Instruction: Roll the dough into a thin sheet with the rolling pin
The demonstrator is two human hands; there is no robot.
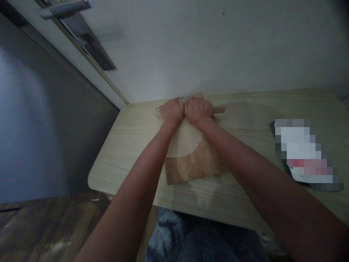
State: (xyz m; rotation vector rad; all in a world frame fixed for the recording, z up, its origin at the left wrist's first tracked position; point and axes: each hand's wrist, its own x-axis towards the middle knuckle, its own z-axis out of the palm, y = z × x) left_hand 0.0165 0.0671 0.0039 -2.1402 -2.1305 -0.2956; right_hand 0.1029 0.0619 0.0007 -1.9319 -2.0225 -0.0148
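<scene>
Left hand [172,111]: centre of the frame, its fingers curling closed over a pale wooden rod [219,110], the knuckles facing up; fingertips are hiding from view.

Right hand [198,109]: just beside the left, the two almost meeting; its fingers are likewise clenching around the rod, leaving no visible gap.

Rod: running crosswise at the centre of the frame, one end protruding right of the right hand, the other just showing left of the left hand.

Sheet, pale and dough-like [187,142]: spreading beneath the hands and forearms, its lower edge curving.

Board, brown [191,169]: lying beneath the sheet, its lower part showing below centre.

Surface, light wood-grain [120,145]: carrying the board, its far edge running along a white panel [191,47].

Flat item, dark-edged, pixelated [304,154]: resting at right of the frame, well apart from the hands.

Lever handle [65,9]: jutting at upper left.

Patterned cloth [191,236]: showing at lower centre.
</scene>
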